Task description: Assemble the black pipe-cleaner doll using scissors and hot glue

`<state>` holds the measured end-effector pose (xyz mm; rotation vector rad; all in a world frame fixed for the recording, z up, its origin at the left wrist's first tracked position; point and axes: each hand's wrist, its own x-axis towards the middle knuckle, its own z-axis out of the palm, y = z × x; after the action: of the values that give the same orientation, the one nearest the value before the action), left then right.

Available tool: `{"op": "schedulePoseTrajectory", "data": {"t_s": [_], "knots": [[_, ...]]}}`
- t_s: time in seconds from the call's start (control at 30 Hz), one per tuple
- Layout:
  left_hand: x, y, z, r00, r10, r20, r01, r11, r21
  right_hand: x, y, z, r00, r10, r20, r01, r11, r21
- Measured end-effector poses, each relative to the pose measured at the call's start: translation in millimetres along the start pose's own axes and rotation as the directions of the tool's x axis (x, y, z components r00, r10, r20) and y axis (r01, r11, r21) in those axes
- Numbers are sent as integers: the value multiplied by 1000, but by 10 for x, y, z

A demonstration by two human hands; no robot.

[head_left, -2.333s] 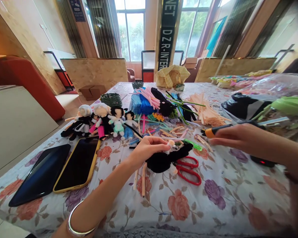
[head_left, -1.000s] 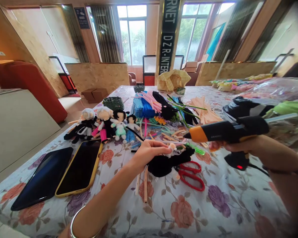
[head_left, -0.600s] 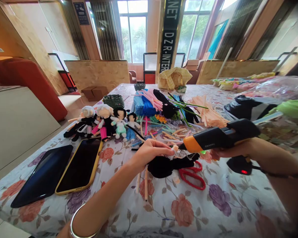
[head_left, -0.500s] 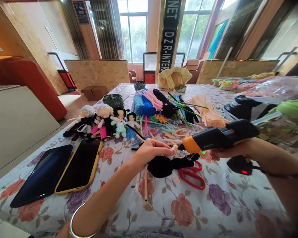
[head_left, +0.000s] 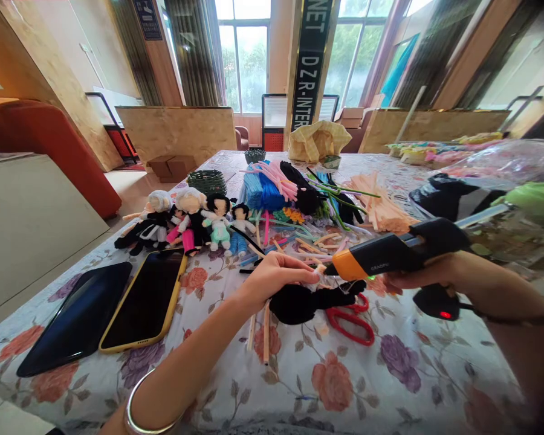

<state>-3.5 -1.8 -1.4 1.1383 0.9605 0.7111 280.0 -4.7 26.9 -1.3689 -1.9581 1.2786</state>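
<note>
My right hand (head_left: 421,275) grips a black and orange hot glue gun (head_left: 381,257) by its handle, with a glue stick (head_left: 487,214) jutting from the rear. The nozzle points left and meets a small pale peach piece (head_left: 320,269) pinched in the fingertips of my left hand (head_left: 281,275). Too small to make out fully, that piece seems fuzzy like pipe cleaner. Just below lies a fuzzy black figure (head_left: 294,304) on the tablecloth. Red-handled scissors (head_left: 351,325) rest beside it, their blades hidden. Two peach pipe cleaners (head_left: 266,338) lie under my left wrist.
Several pipe-cleaner dolls (head_left: 190,220) sit at the left, behind a yellow-cased phone (head_left: 145,302) and a dark glossy slab (head_left: 77,320). Bundles of pipe cleaners (head_left: 272,184) heap up mid-table. Plastic bags (head_left: 526,211) crowd the right. A dark woven basket (head_left: 207,181) stands behind the dolls.
Almost nothing differs. Both hands hold their places, the nozzle still against the small peach piece; the whole view has shifted very slightly.
</note>
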Motion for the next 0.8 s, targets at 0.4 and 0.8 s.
{"op": "schedulePoseTrajectory", "data": {"t_s": [0.4,0.8], "knots": [[3,-10,1,1000,20,24,-21,1000,20,0,16,0,1000,10,29,-10,1000,16],[-21,18,7,1000,-13,25,12,999,50,-21,-34,33,997,79,21,-80,994,76]]}}
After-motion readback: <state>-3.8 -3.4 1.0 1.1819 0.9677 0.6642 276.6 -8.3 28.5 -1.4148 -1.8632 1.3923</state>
